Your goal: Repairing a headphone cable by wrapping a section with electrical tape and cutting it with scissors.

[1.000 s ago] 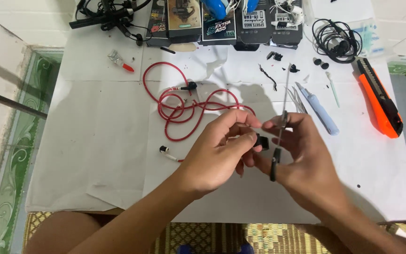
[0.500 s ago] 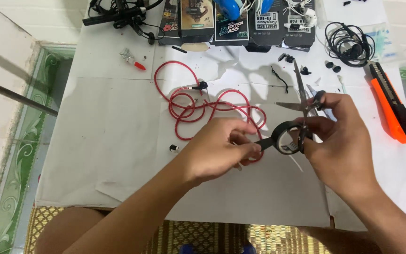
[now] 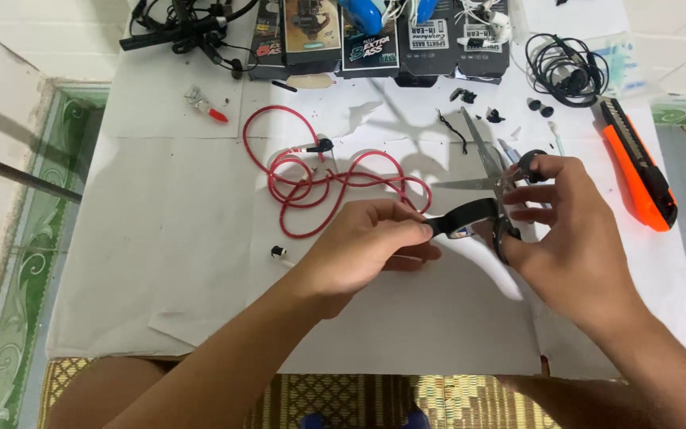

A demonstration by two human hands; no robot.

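Since the earlier frame: scissors had swung up with blades spread wider, points toward the far edge; both hands had shifted slightly right.

Right hand: clenched around the black scissor handles, fingers through the loops.
Left hand: fingertips pinched on a black strip, which ran to the scissors' pivot, above the worktop's middle.
Red cable: coiled loosely just beyond the left hand.
Orange knife: at the right edge, well apart.
Black earphones: bundled near the far right corner.
Boxes: rowed along the far edge.
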